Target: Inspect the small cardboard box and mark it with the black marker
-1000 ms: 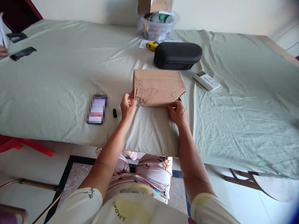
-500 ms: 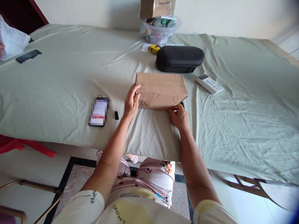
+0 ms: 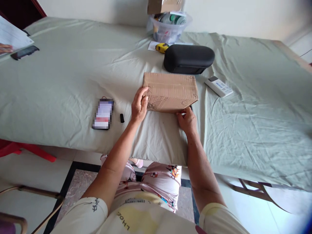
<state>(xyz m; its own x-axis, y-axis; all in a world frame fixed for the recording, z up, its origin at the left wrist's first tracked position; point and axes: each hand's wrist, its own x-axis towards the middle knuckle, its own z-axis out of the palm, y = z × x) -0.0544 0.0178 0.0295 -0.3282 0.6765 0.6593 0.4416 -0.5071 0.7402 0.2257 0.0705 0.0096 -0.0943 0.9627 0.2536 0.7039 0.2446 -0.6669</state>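
A brown cardboard box [image 3: 173, 92] with dark scribbled lines on its sides is on the cloth-covered table in front of me. My left hand [image 3: 140, 105] grips its left end, thumb on the near face and fingers along the side. At the lower right front edge, my right hand [image 3: 187, 120] is closed, its fingertips pinched against the bottom of the box. Something black [image 3: 191, 107] shows just beyond these fingers; most of it is hidden, so its kind is unclear. A small black cap-like piece [image 3: 122, 118] lies left of my left hand.
Left of the box lies a phone [image 3: 103, 113]. Behind it are a black hard case [image 3: 188, 58], a yellow tape measure [image 3: 162, 48] and a filled plastic basin [image 3: 168, 31]. A white power bank-like block [image 3: 219, 86] lies right. Another person's hand [image 3: 6, 48] holds papers at far left.
Both hands keep nearly the same hold on the box. The view has shifted slightly. At far left, the other person's papers have moved and more of that hand shows.
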